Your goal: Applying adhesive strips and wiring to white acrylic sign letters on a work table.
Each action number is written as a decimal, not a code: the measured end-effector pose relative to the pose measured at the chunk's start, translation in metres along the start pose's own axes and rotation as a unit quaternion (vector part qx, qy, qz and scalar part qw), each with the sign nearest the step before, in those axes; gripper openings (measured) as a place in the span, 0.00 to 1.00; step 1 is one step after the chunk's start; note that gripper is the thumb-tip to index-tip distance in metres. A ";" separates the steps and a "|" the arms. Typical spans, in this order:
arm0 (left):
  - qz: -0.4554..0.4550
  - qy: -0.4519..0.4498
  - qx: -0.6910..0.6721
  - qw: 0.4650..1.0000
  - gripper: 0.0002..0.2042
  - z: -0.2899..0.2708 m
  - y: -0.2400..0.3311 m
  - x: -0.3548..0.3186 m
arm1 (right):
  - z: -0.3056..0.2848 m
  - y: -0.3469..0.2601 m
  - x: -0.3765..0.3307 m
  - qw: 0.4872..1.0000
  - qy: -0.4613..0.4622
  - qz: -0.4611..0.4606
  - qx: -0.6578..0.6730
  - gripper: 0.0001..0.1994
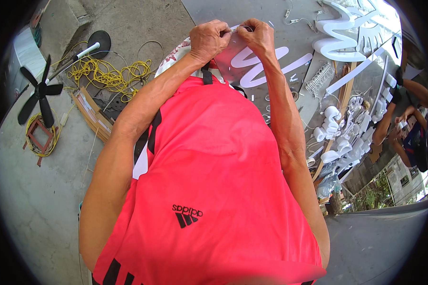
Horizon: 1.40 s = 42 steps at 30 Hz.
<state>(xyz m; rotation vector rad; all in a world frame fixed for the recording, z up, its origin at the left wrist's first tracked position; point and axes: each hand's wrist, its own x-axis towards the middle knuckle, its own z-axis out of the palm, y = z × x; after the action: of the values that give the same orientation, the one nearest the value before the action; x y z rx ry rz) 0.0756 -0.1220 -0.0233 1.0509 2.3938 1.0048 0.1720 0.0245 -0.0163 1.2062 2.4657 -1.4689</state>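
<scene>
Both my hands meet at the top of the view over a grey worktable (290, 42). My left hand (209, 39) and my right hand (257, 35) pinch the two ends of a small white strip (235, 28) held between their fingertips. Just under the hands lies a large clear sheet with a white zigzag letter shape (261, 64) on it. My red shirt fills the lower middle of the view and hides what lies beneath it.
Thick white letter shapes (340, 40) and white rolls (332, 114) lie on the table to the right, where another person (409, 114) works. On the concrete floor at left are a tangle of yellow cable (107, 71), a black fan blade (38, 95) and wood pieces (92, 114).
</scene>
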 end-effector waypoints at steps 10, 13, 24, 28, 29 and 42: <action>-0.061 -0.123 -0.037 0.990 0.11 -0.017 -0.007 0.020 | -0.004 0.001 0.002 0.999 -0.004 0.018 -0.049 0.15; -0.114 -0.173 -0.050 0.977 0.18 -0.024 0.000 0.038 | -0.005 -0.001 0.004 0.999 0.007 0.036 -0.035 0.17; 0.000 -0.265 0.041 0.963 0.11 -0.017 0.006 0.067 | -0.036 0.015 -0.026 0.992 -0.072 0.058 0.081 0.19; 0.054 -0.275 0.022 0.960 0.10 -0.015 0.009 0.069 | -0.041 0.024 -0.049 0.983 -0.062 0.085 0.148 0.16; 0.061 -0.280 0.022 0.958 0.10 -0.012 0.008 0.073 | -0.041 0.026 -0.054 0.980 -0.046 0.094 0.169 0.15; -0.046 -0.434 -0.103 0.894 0.13 -0.027 0.022 0.101 | 0.012 -0.003 -0.069 0.973 0.189 0.014 -0.129 0.12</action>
<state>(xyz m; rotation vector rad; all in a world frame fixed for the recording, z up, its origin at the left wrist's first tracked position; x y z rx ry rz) 0.0043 -0.0489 0.0083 1.0031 1.5484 0.5510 0.2148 -0.0267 0.0060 1.5725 2.7451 -0.9382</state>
